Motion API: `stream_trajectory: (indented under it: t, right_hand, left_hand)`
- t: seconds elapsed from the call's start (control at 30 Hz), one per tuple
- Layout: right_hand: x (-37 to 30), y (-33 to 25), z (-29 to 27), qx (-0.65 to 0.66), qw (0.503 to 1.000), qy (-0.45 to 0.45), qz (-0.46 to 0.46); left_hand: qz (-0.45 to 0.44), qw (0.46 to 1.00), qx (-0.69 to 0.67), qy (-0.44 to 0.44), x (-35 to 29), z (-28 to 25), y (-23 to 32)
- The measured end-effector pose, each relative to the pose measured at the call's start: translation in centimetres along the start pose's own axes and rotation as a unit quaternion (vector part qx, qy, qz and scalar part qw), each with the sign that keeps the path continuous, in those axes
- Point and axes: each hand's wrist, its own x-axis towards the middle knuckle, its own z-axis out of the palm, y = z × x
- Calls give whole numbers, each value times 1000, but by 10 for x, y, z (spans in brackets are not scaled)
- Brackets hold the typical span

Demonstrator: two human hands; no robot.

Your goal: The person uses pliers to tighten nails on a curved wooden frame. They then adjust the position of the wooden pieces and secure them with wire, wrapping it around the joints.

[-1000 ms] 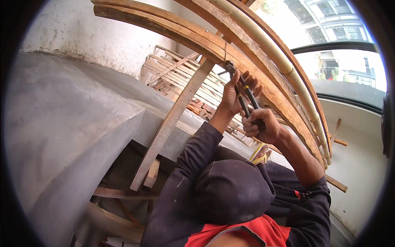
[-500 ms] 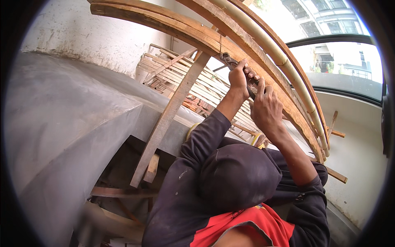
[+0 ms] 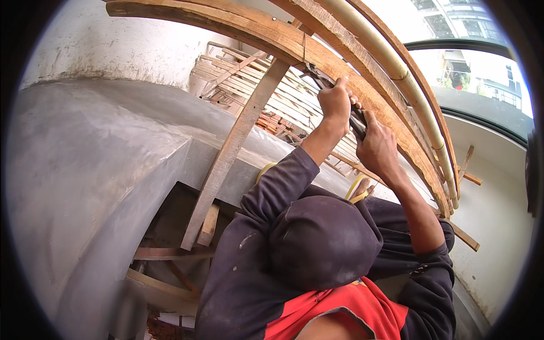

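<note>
Evidently, the left hand and right hand have a closed grip on black pincers, their head beside the wire at the curved timber's lower edge. Steady handles should limit slipping.

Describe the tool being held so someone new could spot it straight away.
Find the long curved timber beam crossing the upper picture, then the slanting plank at its lower edge. Just right of the plank's top, the left hand and right hand grip a slim tool. Its near-black colour sets it apart from the brown wood.
</note>
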Motion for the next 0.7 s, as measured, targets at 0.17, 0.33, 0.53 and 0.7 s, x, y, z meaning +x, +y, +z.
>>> stream_trajectory:
  t: [0.17,0.33,0.53,0.7]
  right_hand:
    - [2,7,5,-24,999,27,-29]
    - [6,12,11,-26,999,11,-23]
    - [6,-1,-7,44,997,-59,0]
    - [-1,-15,-18,412,846,-287,179]
  left_hand:
    - [13,1000,-3,16,5,0,-6]
    - [24,999,0,22,5,0,-6]
    - [17,1000,-3,-3,5,-7,-2]
    - [-14,990,-87,-108,-8,-30,5]
